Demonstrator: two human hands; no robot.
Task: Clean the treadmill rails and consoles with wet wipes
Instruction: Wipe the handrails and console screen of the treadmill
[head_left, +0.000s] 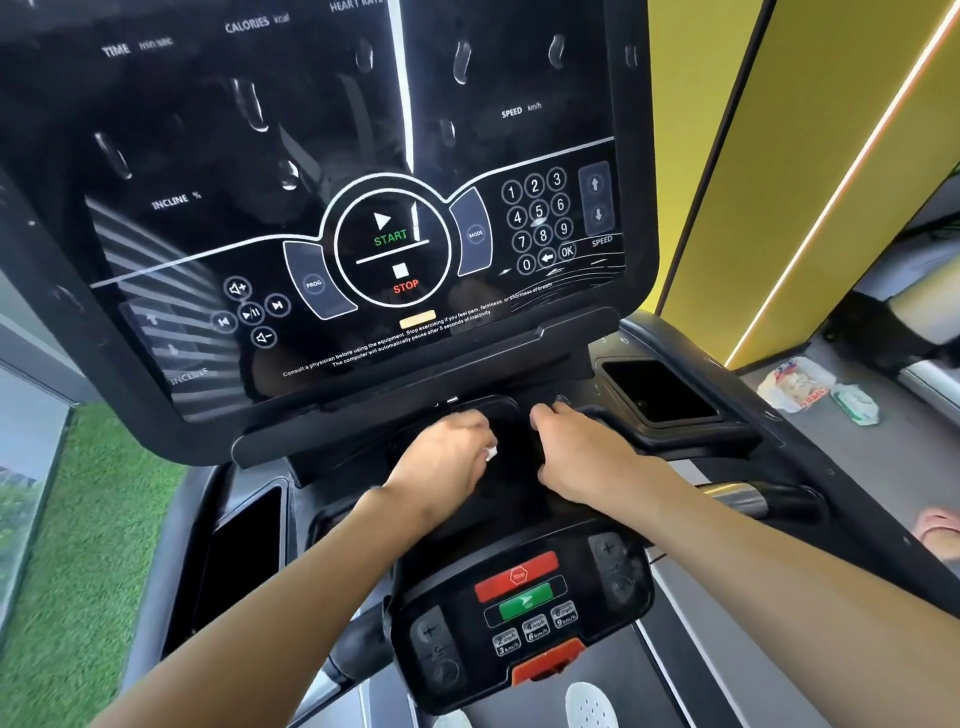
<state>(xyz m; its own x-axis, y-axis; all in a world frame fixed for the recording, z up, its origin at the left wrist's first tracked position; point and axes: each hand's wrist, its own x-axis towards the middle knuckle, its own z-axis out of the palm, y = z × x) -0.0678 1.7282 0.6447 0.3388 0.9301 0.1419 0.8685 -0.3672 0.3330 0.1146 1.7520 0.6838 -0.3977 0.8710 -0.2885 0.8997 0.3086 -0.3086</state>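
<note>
The treadmill's large black console (332, 171) fills the upper view, with water drops and wet streaks on its glossy face. Below it sits a black tray recess (511, 441). My left hand (447, 457) is curled over the tray's left side, with a small white bit of wet wipe (490, 453) showing under its fingers. My right hand (582, 457) grips the tray's right edge, fingers curled over it. A lower control pad (524, 608) with red stop and green go buttons lies beneath my forearms.
Cup holders open at the left (244, 551) and right (657, 389) of the tray. A wipes packet (795, 384) and a crumpled wipe (857, 402) lie on the neighbouring treadmill at right. A metal handrail (743, 496) runs right; green turf lies left.
</note>
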